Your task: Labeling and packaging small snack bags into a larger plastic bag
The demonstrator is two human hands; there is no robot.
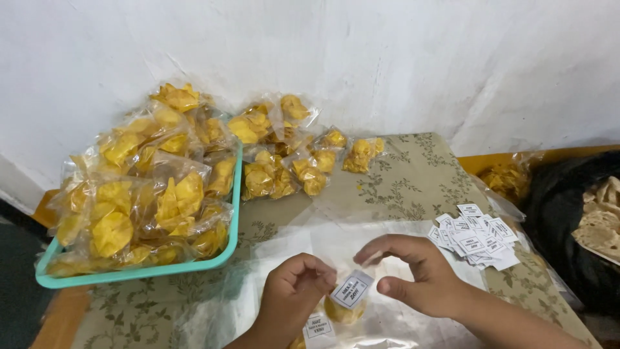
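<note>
Both hands work low in the frame over a clear plastic sheet (387,239) spread on a patterned tablecloth (413,178). The left hand (294,291) is curled, its fingertips pinching the top edge of a small clear packet of yellow chips (345,304) that carries a white paper label (352,289) on its front. The right hand (413,274) hovers just beside the packet with the fingers bent and loosely spread, thumb and forefinger apart, holding nothing that can be seen. A second labelled packet (316,328) lies at the bottom edge, just beside the left wrist. A loose pile of white paper labels (475,238) sits on the cloth to the right of the right hand. Farther back on the left, a teal plastic tray (139,273) is heaped with filled chip packets (148,187), and more chip packets (303,152) lie on the cloth against the white wall (355,58). At the far right, a large clear bag of chips (507,178) rests beside a dark bag (568,213).
</note>
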